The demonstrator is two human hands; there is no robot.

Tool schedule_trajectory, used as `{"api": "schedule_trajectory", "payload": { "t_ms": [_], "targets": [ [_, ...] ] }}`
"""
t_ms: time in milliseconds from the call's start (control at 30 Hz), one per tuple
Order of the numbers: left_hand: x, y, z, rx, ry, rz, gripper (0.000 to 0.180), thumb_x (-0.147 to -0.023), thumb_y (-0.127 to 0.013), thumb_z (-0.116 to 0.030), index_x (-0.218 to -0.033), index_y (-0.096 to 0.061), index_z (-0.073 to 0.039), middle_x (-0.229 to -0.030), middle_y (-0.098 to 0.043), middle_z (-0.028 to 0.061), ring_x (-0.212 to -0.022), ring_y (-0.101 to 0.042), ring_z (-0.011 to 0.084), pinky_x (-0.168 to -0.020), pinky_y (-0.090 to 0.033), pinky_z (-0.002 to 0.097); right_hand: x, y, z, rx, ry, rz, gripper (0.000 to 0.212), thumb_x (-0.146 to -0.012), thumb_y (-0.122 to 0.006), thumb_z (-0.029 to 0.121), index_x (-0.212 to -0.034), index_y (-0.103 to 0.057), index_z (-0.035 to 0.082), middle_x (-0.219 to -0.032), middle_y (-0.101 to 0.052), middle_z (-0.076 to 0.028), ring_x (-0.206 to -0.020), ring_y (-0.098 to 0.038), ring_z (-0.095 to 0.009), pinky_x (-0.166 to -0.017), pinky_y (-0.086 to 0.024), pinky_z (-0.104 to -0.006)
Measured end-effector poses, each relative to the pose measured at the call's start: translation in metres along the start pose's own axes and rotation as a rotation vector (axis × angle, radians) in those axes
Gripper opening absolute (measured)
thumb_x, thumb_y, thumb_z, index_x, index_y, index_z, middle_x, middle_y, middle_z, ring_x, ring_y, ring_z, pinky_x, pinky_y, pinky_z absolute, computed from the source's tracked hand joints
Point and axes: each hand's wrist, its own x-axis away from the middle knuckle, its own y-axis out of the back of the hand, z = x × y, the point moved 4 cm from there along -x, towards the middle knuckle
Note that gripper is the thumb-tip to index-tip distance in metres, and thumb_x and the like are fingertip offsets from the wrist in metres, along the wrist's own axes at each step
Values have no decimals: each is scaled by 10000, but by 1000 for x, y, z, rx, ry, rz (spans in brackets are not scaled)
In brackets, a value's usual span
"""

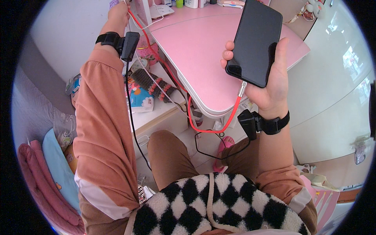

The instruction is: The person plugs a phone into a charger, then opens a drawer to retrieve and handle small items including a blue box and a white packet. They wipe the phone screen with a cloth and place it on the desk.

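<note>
My right hand [272, 82] holds a black smartphone [256, 39], its screen dark, above the pink desk. The silver plug [242, 88] of a red charging cable [227, 127] is in the phone's lower end. From there the cable loops down below the desk's rounded corner and runs up along its left edge to my left hand [118, 15]. Stretched far forward to the upper left, that hand has its fingers curled at the cable's upper end. What is at the fingertips is partly cut off by the picture's edge. A purple thing [113, 3] shows beside them.
A pink desk [196, 51] fills the middle; a white device [160, 11] stands at its back left. Left of it, a low white cabinet [156, 111] bears a knitted item [152, 84] and a blue packet [140, 98]. Thin black wires hang from both wrist straps. A glossy white panel [337, 86] stands right.
</note>
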Motion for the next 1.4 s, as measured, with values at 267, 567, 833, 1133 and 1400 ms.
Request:
{"api": "schedule_trajectory", "payload": {
  "t_ms": [267,567,833,1133,1400],
  "targets": [
    [-30,13,3,-9,21,89,80,-956,-608,-203,-932,-631,-130,-706,-579,-33,-558,-522,79,-468,-415,207,-2,2,-1,-66,-18,11,878,-980,-268,737,-1313,-503,-41,-1173,-636,-272,-1006,-663,-360,-913,-565,-503],
    [-23,1,14,-25,35,165,133,-992,-548,-240,-958,-645,-154,-712,-604,-61,-566,-557,75,-516,-477,222,-2,-3,-1,10,-7,42,894,-976,-236,750,-1277,-526,-40,-1122,-658,-256,-973,-669,-348,-904,-565,-484],
    [8,-5,0,-8,40,172,171,-1019,-492,-171,-988,-635,-83,-730,-611,-26,-575,-554,88,-520,-482,226,-2,-4,-1,16,-1,37,886,-985,-224,738,-1268,-532,-44,-1119,-657,-253,-965,-670,-342,-900,-567,-477],
    [-13,0,9,22,64,205,185,-1031,-511,-193,-949,-626,-75,-684,-568,-17,-457,-387,85,-383,-265,231,-1,-4,0,8,-4,40,895,-982,-222,742,-1279,-529,-45,-1130,-655,-257,-971,-672,-344,-909,-568,-484],
    [-7,-2,16,3,29,127,212,-1019,-570,-260,-939,-628,-71,-728,-606,-5,-482,-389,83,-403,-282,233,-1,-4,2,6,5,57,899,-979,-226,745,-1284,-528,-44,-1132,-655,-262,-969,-676,-345,-911,-571,-491]
  ]
}}
